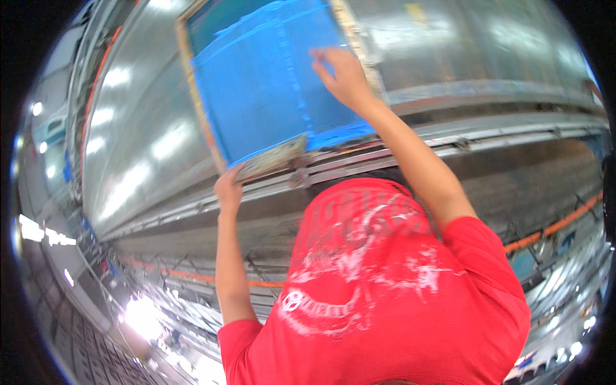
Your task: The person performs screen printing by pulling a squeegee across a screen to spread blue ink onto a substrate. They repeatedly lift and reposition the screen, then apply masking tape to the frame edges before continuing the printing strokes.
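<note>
A rectangular screen frame (206, 131) with pale, stained edges and a bright blue panel (247, 96) rests on a long metal table. My left hand (228, 187) grips the frame's near-left corner, its fingers over the edge. Above the right part of the blue panel, my right hand (342, 78) has its fingers loosely bent and apart, with nothing visible in them; whether the fingertips touch the surface I cannot tell. Blue tape or coating lines the panel, with a lengthwise strip down it. The frame's near edge is smudged and lies by the rails.
The shiny metal tabletop (141, 160) stretches to left and right. A metal rail (468, 140) runs along its near edge, in front of my body in a red shirt. Orange strips (552, 224) run beyond, among blurred equipment and bright lights.
</note>
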